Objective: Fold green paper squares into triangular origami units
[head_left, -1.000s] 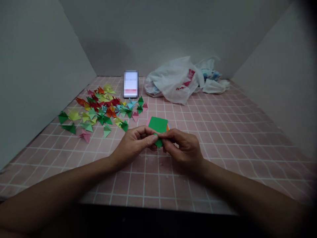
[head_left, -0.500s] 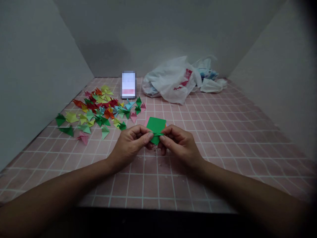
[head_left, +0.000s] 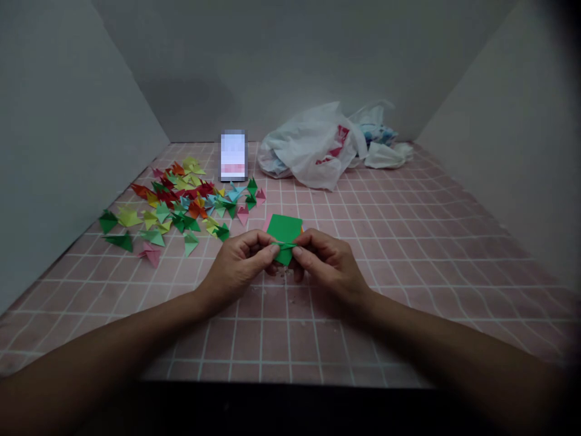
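Observation:
A small folded green origami paper (head_left: 285, 254) is pinched between my two hands, its point towards me. My left hand (head_left: 242, 257) grips its left side between thumb and fingers. On the opposite side, my right hand (head_left: 329, 259) pinches it the same way. Just behind the fingers lies a stack of square paper sheets (head_left: 285, 226), green on top, with pink and orange edges peeking out. The far fingertips are partly hidden behind the folded piece.
Many folded paper cranes (head_left: 184, 203) in several colours are spread at the left. A phone (head_left: 233, 155) with a lit, blurred screen stands behind them. White plastic bags (head_left: 313, 148) lie at the back right. The table has a pink checked cloth (head_left: 408, 242).
My hands stay in nearly the same place. The green piece's upper edge now looks flatter and more spread between the fingertips. The whole view has shifted very slightly.

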A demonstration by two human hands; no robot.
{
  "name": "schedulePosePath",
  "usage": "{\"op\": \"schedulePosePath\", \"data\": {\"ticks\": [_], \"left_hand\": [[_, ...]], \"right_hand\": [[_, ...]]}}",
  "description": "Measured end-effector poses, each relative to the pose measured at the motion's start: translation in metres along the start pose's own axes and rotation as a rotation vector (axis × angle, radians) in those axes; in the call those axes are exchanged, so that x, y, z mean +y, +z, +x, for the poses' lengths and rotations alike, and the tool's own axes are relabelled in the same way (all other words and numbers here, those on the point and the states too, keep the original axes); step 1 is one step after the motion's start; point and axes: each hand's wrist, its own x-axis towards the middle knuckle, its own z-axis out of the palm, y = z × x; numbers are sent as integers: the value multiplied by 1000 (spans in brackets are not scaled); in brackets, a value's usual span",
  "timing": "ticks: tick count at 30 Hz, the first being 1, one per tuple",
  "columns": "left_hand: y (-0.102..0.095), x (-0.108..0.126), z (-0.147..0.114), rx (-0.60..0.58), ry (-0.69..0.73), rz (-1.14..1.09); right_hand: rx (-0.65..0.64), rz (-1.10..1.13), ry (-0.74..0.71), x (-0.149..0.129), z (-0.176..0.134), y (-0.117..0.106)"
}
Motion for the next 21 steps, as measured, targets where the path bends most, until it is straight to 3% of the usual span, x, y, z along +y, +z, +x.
{"op": "schedulePosePath", "data": {"ticks": [12, 21], "left_hand": [[-2, 0, 1, -23, -18, 48], [-4, -2, 1, -22, 61, 102]], "right_hand": [[25, -209, -84, 0, 2, -1], [-55, -303, -104, 0, 1, -2]]}}
